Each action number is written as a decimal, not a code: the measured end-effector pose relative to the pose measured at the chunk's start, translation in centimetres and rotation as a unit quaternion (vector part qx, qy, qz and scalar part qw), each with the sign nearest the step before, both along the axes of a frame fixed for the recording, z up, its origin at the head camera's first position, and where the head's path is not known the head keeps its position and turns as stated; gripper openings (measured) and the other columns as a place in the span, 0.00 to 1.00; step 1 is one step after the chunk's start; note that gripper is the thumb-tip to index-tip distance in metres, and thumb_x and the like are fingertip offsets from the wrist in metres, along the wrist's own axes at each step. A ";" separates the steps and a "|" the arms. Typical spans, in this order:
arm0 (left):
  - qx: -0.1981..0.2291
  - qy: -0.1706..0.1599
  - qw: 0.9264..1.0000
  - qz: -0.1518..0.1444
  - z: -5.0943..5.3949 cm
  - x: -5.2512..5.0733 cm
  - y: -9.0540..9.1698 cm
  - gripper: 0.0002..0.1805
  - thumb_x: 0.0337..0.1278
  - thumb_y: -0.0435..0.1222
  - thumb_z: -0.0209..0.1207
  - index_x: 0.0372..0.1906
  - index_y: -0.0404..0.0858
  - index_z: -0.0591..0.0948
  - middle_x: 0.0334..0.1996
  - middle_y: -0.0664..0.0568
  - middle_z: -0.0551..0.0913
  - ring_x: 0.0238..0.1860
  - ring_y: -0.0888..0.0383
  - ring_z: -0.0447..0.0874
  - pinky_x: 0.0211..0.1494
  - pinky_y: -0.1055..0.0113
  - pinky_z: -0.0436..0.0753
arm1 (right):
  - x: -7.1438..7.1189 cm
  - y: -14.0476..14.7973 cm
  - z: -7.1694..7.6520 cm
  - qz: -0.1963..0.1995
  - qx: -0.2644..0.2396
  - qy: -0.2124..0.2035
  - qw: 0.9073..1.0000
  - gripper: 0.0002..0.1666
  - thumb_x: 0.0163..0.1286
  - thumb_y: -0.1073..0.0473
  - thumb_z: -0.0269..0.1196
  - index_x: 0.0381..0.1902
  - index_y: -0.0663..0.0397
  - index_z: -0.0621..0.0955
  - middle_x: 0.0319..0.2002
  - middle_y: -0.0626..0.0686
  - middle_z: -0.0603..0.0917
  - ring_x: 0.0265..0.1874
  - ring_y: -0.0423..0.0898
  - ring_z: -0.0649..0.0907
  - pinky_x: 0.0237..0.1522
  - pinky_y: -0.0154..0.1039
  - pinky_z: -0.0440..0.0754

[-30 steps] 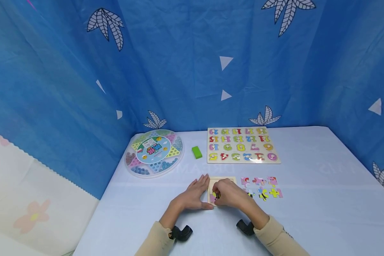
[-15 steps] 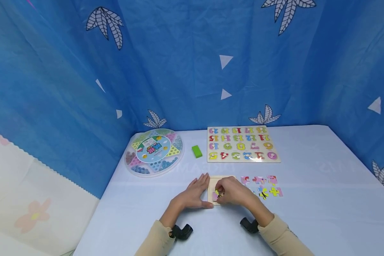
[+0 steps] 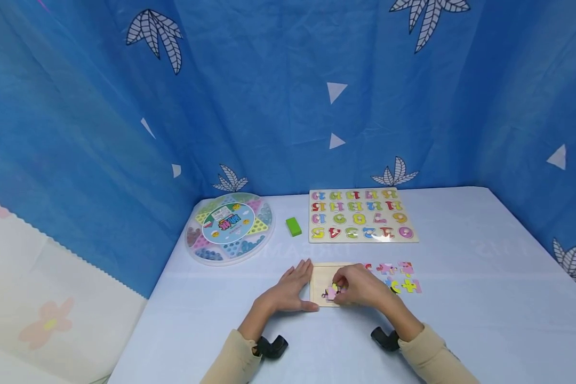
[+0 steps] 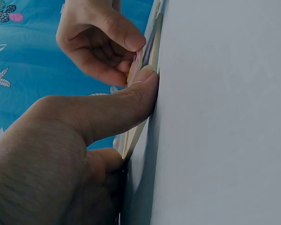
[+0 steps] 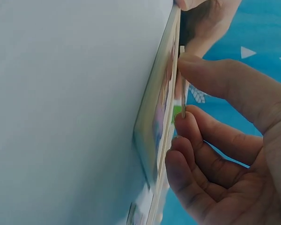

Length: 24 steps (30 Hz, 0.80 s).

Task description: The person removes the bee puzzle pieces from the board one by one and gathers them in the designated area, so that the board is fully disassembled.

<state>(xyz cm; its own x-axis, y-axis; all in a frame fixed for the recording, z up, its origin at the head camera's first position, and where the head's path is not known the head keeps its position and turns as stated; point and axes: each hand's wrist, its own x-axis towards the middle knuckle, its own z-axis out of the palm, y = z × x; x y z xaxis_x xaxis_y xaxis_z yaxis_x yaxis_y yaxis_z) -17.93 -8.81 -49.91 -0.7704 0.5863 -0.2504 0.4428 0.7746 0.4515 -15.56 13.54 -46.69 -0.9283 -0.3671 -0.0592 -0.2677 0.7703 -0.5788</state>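
Observation:
A small square wooden puzzle tray (image 3: pixel 320 276) lies flat between my hands. My left hand (image 3: pixel 288 292) rests along its left side, fingers straight, with the thumb (image 4: pixel 131 101) on the near corner. Above the tray's near right part, my right hand (image 3: pixel 362 288) pinches a jigsaw piece (image 3: pixel 332 291) between thumb and fingers. Pink and yellow with dark marks show on that piece; the right wrist view catches it edge-on, a thin strip (image 5: pixel 183 84) standing apart from the tray. Patches of colour (image 5: pixel 160 119) show inside the tray there, but their shape is unclear.
Several loose jigsaw pieces (image 3: pixel 406 268) lie right of the tray, some partly hidden by my right hand. Farther back are a wooden number board (image 3: pixel 363 238), a green block (image 3: pixel 293 226) and a round marble board game (image 3: pixel 229 224). A blue curtain (image 3: pixel 288 106) hangs behind the table.
My right hand has moved rightward over the tray with the pinched jigsaw piece, whose printed side shows more now. My left hand stays at the tray's left side.

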 end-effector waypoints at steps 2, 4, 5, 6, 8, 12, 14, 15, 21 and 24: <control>0.002 -0.004 1.000 0.001 0.1 0.0 0.0 0.59 0.50 0.62 0.62 0.78 0.39 0.46 0.80 0.51 0.43 0.80 0.55 0.37 0.81 0.54 0.45 | 0.1 0.4 0.0 -0.008 0.001 -0.006 1.000 0.18 0.44 0.57 0.79 0.34 0.52 0.85 0.25 0.43 0.79 0.26 0.39 0.74 0.29 0.30 0.74; 0.003 -0.005 1.000 0.001 0.1 0.1 0.0 0.59 0.50 0.62 0.62 0.78 0.39 0.46 0.80 0.51 0.43 0.80 0.55 0.37 0.81 0.54 0.45 | 0.2 0.7 0.0 -0.016 0.003 -0.011 1.000 0.18 0.44 0.57 0.79 0.34 0.52 0.85 0.25 0.43 0.79 0.26 0.39 0.73 0.29 0.30 0.73; 0.003 -0.005 1.000 0.002 0.2 0.1 0.0 0.59 0.50 0.62 0.62 0.78 0.39 0.46 0.80 0.51 0.43 0.80 0.55 0.37 0.81 0.54 0.45 | 0.2 0.9 -0.1 -0.021 0.004 -0.013 1.000 0.18 0.44 0.57 0.79 0.34 0.51 0.85 0.25 0.43 0.79 0.26 0.39 0.73 0.30 0.30 0.73; 0.003 -0.005 1.000 0.001 0.2 0.1 0.0 0.59 0.50 0.62 0.62 0.78 0.39 0.46 0.80 0.51 0.43 0.80 0.55 0.37 0.81 0.54 0.45 | 0.2 1.0 -0.1 -0.024 0.005 -0.014 1.000 0.18 0.44 0.57 0.80 0.33 0.51 0.85 0.25 0.43 0.79 0.27 0.39 0.73 0.30 0.30 0.73; 0.003 -0.004 1.000 0.000 0.2 0.1 0.0 0.59 0.50 0.62 0.62 0.78 0.39 0.46 0.80 0.51 0.43 0.80 0.55 0.37 0.81 0.54 0.45 | 0.3 1.3 0.0 -0.031 0.005 -0.016 0.999 0.18 0.43 0.57 0.80 0.33 0.51 0.85 0.25 0.43 0.79 0.27 0.40 0.73 0.30 0.31 0.73; 0.005 -0.003 1.000 -0.002 0.2 0.0 0.0 0.59 0.51 0.63 0.61 0.78 0.38 0.46 0.80 0.50 0.43 0.80 0.55 0.38 0.81 0.53 0.45 | 0.5 1.8 0.0 -0.048 0.006 -0.027 0.998 0.18 0.42 0.58 0.80 0.33 0.50 0.85 0.25 0.43 0.79 0.28 0.40 0.74 0.31 0.32 0.74; 0.006 -0.002 1.000 -0.005 0.2 0.0 0.0 0.59 0.51 0.63 0.61 0.78 0.38 0.46 0.80 0.50 0.43 0.80 0.54 0.38 0.81 0.53 0.45 | 0.6 2.1 0.0 -0.054 0.010 -0.030 0.998 0.18 0.43 0.57 0.80 0.33 0.50 0.86 0.26 0.42 0.79 0.28 0.40 0.73 0.32 0.32 0.74; 0.007 -0.002 1.000 -0.006 0.2 0.0 0.0 0.59 0.51 0.63 0.61 0.78 0.38 0.46 0.80 0.50 0.43 0.80 0.54 0.37 0.81 0.53 0.45 | 0.6 2.3 0.0 -0.055 0.011 -0.030 0.998 0.18 0.43 0.57 0.80 0.34 0.50 0.86 0.26 0.42 0.79 0.29 0.40 0.73 0.32 0.32 0.74; 0.009 -0.001 1.000 -0.013 0.0 0.0 -0.2 0.59 0.51 0.62 0.61 0.78 0.38 0.46 0.80 0.49 0.43 0.80 0.54 0.37 0.81 0.53 0.45 | 0.9 3.5 0.0 -0.040 0.006 -0.012 0.999 0.19 0.42 0.59 0.80 0.33 0.52 0.85 0.26 0.42 0.79 0.28 0.39 0.74 0.30 0.31 0.75; 0.012 -0.001 1.000 -0.013 -0.1 -0.1 -0.2 0.59 0.51 0.62 0.61 0.78 0.38 0.45 0.80 0.50 0.43 0.80 0.54 0.37 0.81 0.53 0.45 | 1.0 4.0 -0.1 -0.036 0.009 -0.010 0.999 0.18 0.43 0.58 0.80 0.33 0.51 0.85 0.26 0.42 0.79 0.27 0.39 0.74 0.35 0.34 0.76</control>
<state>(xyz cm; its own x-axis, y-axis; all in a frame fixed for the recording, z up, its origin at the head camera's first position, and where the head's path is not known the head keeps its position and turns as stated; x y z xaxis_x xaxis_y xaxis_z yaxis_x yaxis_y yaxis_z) -18.00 -9.03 -49.96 -0.7541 0.6123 -0.2374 0.4616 0.7513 0.4715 -14.57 17.58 -46.75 -0.9508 -0.2982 -0.0843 -0.1998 0.7979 -0.5687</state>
